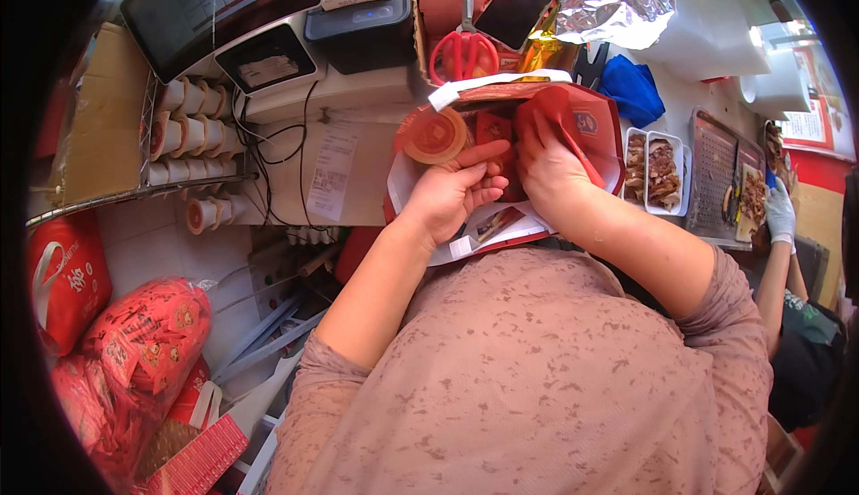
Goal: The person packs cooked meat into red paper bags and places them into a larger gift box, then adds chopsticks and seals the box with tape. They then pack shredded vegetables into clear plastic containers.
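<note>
A red carry bag (607, 139) with white handles stands open against my front, at the counter's edge. My left hand (453, 193) is over its mouth, palm partly up, the index finger stretched out and the other fingers loosely curled; I see nothing held in it. A round lidded tub (436, 136) sits in the bag beside that hand. Reaching inside, my right hand (553, 169) grips a red pouch (547, 105); its thumb is hidden. Between the hands lies a small red packet (493, 127). A printed card (498, 224) shows at the near side.
Behind the bag, a box (421, 45) holds red-handled scissors (463, 55) and a phone (517, 6). A touchscreen (221, 5) and receipt printer (359, 32) stand left. Cups fill a wire rack (194, 193). Right are meat trays (663, 173) and a co-worker's gloved hand (780, 213).
</note>
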The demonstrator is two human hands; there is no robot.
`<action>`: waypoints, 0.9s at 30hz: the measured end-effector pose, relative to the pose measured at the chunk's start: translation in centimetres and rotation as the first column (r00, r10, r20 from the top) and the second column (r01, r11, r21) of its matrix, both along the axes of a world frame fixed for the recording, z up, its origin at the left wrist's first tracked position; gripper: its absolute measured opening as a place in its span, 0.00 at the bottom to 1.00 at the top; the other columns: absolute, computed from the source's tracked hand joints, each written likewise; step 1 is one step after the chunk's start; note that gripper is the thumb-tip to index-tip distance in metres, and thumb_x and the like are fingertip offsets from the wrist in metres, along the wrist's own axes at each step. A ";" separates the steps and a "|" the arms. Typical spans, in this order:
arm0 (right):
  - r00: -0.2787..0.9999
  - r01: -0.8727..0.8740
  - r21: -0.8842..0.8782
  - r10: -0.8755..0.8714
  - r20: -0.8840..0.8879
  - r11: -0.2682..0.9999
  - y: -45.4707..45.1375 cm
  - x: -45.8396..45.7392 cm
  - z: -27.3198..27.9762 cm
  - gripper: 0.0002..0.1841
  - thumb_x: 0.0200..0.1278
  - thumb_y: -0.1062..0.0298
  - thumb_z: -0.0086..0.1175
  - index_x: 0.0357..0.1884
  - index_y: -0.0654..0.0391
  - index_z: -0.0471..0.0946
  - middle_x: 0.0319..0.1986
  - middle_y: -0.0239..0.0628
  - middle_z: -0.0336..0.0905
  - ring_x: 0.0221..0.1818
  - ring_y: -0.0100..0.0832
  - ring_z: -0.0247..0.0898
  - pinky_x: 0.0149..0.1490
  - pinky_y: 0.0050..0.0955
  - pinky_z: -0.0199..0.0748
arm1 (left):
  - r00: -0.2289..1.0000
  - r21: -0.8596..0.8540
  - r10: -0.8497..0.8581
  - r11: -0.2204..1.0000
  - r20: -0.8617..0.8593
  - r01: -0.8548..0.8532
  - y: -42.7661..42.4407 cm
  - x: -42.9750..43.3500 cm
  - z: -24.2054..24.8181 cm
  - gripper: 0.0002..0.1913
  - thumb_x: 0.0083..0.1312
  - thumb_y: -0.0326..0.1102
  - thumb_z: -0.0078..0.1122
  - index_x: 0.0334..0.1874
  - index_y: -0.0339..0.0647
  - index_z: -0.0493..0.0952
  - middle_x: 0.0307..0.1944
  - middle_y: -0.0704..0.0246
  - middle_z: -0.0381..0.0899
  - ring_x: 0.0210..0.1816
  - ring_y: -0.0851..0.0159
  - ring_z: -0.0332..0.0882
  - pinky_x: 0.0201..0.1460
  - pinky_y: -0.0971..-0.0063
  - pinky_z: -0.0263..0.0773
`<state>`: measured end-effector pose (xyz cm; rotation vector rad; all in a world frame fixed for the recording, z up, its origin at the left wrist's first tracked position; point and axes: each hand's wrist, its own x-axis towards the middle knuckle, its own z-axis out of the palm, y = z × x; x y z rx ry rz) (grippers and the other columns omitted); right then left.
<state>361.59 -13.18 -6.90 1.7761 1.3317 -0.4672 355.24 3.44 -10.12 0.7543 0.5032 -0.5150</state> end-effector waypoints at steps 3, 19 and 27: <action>0.990 0.043 0.190 -0.017 -0.138 0.981 -1.2 -0.7 1.5 0.23 0.63 0.57 0.49 0.58 0.52 0.81 0.64 0.38 0.72 0.75 0.44 0.55 0.78 0.62 0.33 | 0.999 0.021 -0.016 1.000 0.030 0.015 0.0 -0.3 -0.1 0.19 0.75 0.27 0.48 0.67 0.37 0.72 0.47 0.69 0.80 0.46 0.71 0.80 0.51 0.77 0.78; 0.505 0.788 0.612 -0.641 -0.578 0.069 -7.7 0.7 0.8 0.11 0.64 0.64 0.49 0.37 0.56 0.82 0.29 0.49 0.84 0.36 0.54 0.83 0.43 0.49 0.80 | 0.721 0.985 -0.689 0.165 0.071 0.061 -7.8 8.5 -3.6 0.24 0.67 0.26 0.51 0.66 0.33 0.65 0.55 0.46 0.78 0.59 0.43 0.75 0.63 0.60 0.69; 0.615 0.704 0.697 -0.606 -0.505 0.134 -8.7 1.2 3.1 0.10 0.63 0.64 0.50 0.38 0.53 0.83 0.26 0.45 0.83 0.31 0.48 0.82 0.38 0.46 0.78 | 0.636 0.952 -0.770 0.235 0.058 0.197 -10.0 8.4 -2.9 0.21 0.67 0.27 0.52 0.62 0.33 0.67 0.53 0.46 0.79 0.57 0.43 0.76 0.61 0.60 0.70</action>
